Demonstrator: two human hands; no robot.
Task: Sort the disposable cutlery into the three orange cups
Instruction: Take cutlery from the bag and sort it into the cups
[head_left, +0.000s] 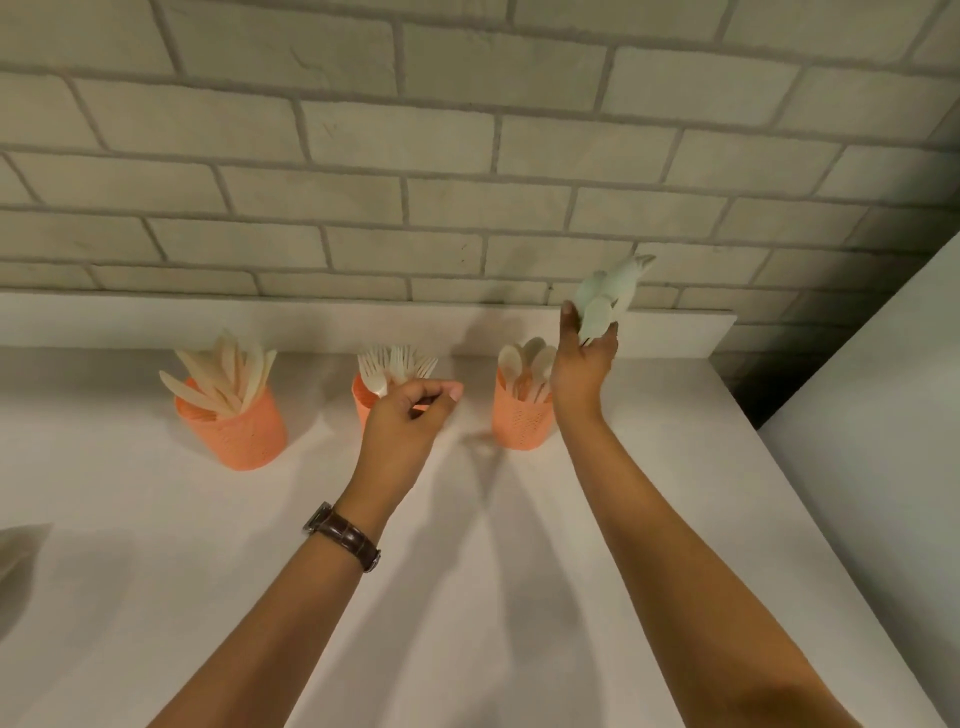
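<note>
Three orange cups stand in a row on the white counter. The left cup (235, 430) holds knives, the middle cup (363, 399) holds forks, the right cup (519, 422) holds spoons. My left hand (408, 421) hovers in front of the middle cup with its fingers curled; whether it pinches anything I cannot tell. My right hand (584, 370) is raised above and to the right of the spoon cup and grips a bunch of pale cutlery (608, 299), mostly spoons, fanned upward.
A brick wall (467, 156) rises behind a raised ledge (363, 319) at the back of the counter. A white side panel (883, 415) stands at the right. A grey object (15, 551) shows at the left edge.
</note>
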